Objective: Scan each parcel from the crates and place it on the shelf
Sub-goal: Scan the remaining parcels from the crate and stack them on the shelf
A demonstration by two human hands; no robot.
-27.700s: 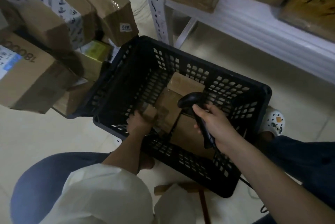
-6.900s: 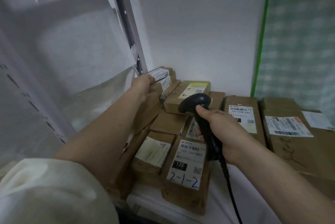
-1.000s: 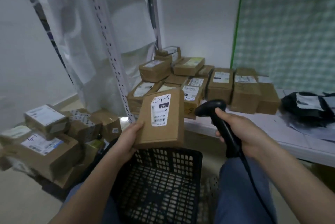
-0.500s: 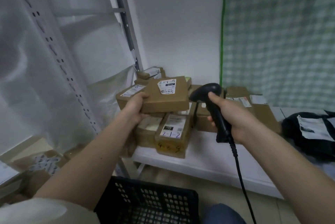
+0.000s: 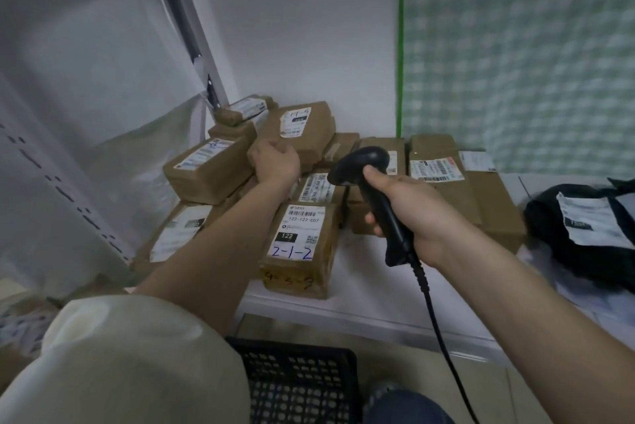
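Parcel (image 5: pixel 298 130) lies label-up atop the box pile at the back of the shelf (image 5: pixel 364 300), tilted toward the wall. Left hand (image 5: pixel 275 162) at its near edge, arm stretched forward, fingers curled; whether the grip clamps the parcel or only touches it, cannot tell. Right hand (image 5: pixel 409 214) wrapped tight round the scanner (image 5: pixel 372 190) handle, head aimed at the pile, cable hanging. Crate (image 5: pixel 302 386) below, near edge.

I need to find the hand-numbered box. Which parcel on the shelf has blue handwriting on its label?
The front parcel, nearest the shelf edge: its white label reads 2-1-2 in blue pen under a black 122 tag.
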